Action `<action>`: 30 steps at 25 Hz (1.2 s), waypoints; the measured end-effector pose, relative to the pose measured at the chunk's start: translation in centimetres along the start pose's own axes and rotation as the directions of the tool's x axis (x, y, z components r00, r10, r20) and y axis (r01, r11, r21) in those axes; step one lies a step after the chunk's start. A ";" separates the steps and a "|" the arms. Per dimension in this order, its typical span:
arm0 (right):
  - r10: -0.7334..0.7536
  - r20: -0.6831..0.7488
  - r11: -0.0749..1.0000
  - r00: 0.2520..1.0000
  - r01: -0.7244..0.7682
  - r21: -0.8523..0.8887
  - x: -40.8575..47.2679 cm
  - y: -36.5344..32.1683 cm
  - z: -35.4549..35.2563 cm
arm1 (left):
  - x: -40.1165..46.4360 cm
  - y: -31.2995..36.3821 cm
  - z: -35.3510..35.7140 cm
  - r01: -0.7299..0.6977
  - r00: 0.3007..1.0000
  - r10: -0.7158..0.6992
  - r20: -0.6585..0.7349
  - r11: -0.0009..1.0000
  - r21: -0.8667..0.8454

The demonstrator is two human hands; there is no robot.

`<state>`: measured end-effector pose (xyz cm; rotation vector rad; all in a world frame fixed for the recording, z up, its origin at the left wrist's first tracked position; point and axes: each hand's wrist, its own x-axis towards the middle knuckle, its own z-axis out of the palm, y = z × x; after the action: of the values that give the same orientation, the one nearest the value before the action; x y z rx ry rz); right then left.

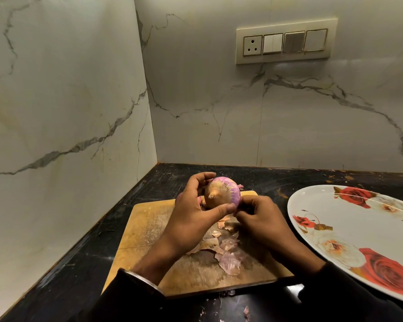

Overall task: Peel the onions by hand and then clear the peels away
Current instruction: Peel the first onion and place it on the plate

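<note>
A partly peeled onion [221, 194], brown papery at its tip and pink-purple at the far side, is held above the wooden cutting board [147, 226]. My left hand [191, 212] wraps it from the left, thumb under it. My right hand [258, 217] pinches the skin at the onion's lower right edge. Several loose peels [228, 254], tan and pale pink, lie on the board beneath my hands.
A large white plate [349, 231] with red rose print lies to the right on the dark countertop [79, 270]. Marble walls close the corner at left and behind. A switch panel [286, 43] is on the back wall. Small peel scraps [246, 311] lie near the front edge.
</note>
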<state>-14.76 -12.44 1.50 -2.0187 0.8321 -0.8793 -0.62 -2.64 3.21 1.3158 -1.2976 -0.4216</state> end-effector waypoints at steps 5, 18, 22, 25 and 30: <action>0.055 -0.077 0.869 0.995 -0.010 0.494 0.1 -1.4 -0.6 | 0.2 -0.7 -0.1 -0.032 0.999 0.034 -0.017 0.992 0.123; 0.029 -0.127 0.805 0.991 0.052 0.591 -0.2 -1.2 -1.0 | 0.3 -0.6 0.1 -0.064 0.994 0.077 -0.084 0.987 0.150; -0.006 -0.156 0.826 0.988 0.093 0.556 -0.2 -1.2 -0.9 | 0.3 -0.7 0.1 -0.077 0.992 0.091 -0.085 0.984 0.161; -0.068 -0.207 0.886 0.976 0.155 0.437 -0.3 -1.2 -0.6 | 0.2 -0.8 0.2 -0.088 0.991 0.105 -0.082 0.978 0.190; -0.125 -0.249 0.917 0.960 0.207 0.341 -0.4 -1.0 -0.5 | 0.2 -0.6 0.1 -0.078 0.993 0.091 -0.074 0.984 0.157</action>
<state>-15.17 -11.83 2.43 -1.6994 0.5654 -1.2769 -0.43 -3.02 2.76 1.3864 -1.3340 -0.2098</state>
